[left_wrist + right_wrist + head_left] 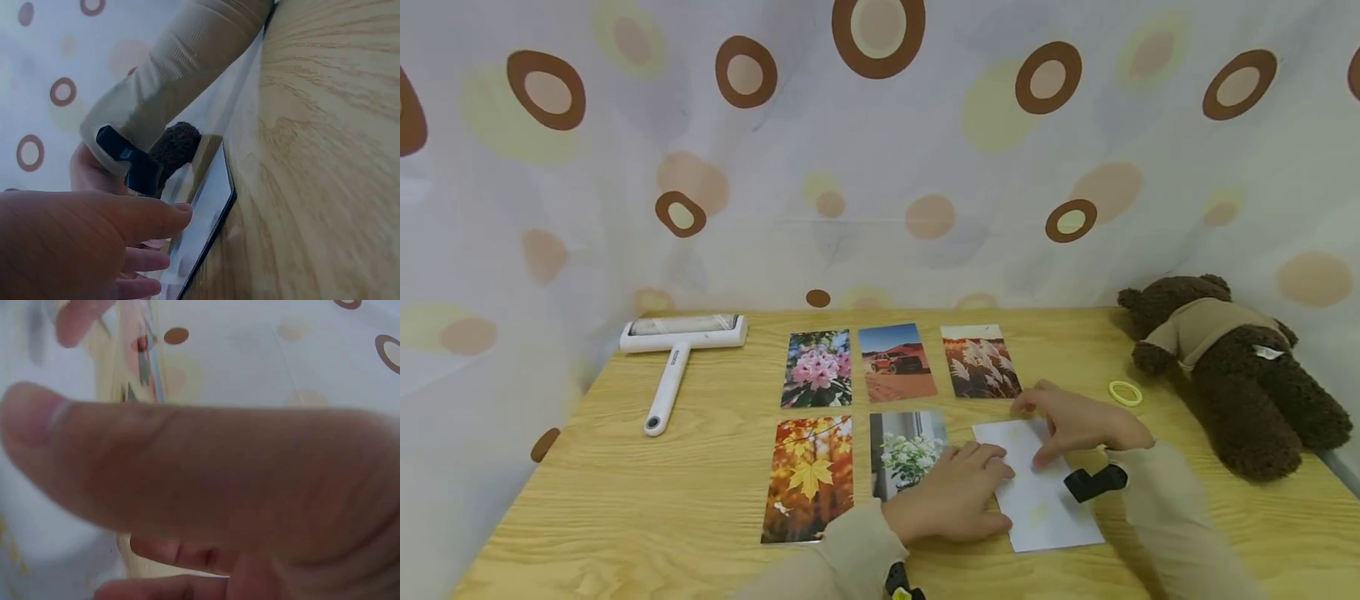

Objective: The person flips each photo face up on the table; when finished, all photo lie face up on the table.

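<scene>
A white photo-sized card (1037, 508) with faint yellowish patches lies at the front right of the photo group; its dark edge shows in the left wrist view. My left hand (951, 500) reaches over its left edge with fingers extended, partly covering the white-flower photo (898, 446). Over the card's upper right part is my right hand (1078, 421), thumb at the card's surface and fingers spread past its top edge. In the right wrist view the thumb (187, 462) hides most of the other fingers. Whether either hand presses the card is unclear.
Photos of pink flowers (817, 369), a red vehicle (898, 363), pale grasses (981, 362) and a maple leaf (808, 479) lie around. A white lint roller (681, 350) is at left, a yellow ring (1125, 393) and brown teddy bear (1232, 375) at right.
</scene>
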A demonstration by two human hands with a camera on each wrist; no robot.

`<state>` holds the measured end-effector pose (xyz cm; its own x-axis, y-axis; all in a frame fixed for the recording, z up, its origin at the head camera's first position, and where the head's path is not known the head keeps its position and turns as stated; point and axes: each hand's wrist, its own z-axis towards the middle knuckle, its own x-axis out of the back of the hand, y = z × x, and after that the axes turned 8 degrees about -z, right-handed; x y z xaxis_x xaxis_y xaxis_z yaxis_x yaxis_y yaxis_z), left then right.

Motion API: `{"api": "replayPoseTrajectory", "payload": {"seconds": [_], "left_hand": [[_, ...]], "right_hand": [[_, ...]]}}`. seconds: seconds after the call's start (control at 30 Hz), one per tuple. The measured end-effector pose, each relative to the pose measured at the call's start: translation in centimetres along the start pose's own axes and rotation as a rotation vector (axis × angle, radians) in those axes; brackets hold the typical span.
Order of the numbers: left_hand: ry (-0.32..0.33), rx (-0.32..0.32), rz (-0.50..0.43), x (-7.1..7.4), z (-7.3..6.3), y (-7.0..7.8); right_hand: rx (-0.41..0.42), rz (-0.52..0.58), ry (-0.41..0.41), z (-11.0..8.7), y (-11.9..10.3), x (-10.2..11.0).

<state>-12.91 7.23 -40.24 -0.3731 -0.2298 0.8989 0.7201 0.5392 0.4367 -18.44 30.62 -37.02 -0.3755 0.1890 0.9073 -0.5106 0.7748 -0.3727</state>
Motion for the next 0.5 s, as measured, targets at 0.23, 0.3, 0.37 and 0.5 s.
{"api": "replayPoseTrajectory", "payload": {"seconds": [0.23, 0.3, 0.37, 0.5], "left_hand": [[-0.009, 0.055, 0.101, -1.5, 2.0, 1.3], [0.007, 0.073, 0.115, -1.5, 2.4, 1.6], [0.021, 0.087, 0.124, -1.5, 2.8, 1.9], [0.049, 0.164, 0.101, -1.5, 2.8, 2.2]], "right_hand": [[-0.006, -0.115, 0.013, 0.2, 0.7, -0.3], [-0.017, -0.119, 0.037, 0.4, 0.8, -0.4], [-0.041, -0.106, 0.051, 0.5, 0.9, -0.5], [-0.087, -0.058, 0.029, 0.5, 0.8, -0.7]]}}
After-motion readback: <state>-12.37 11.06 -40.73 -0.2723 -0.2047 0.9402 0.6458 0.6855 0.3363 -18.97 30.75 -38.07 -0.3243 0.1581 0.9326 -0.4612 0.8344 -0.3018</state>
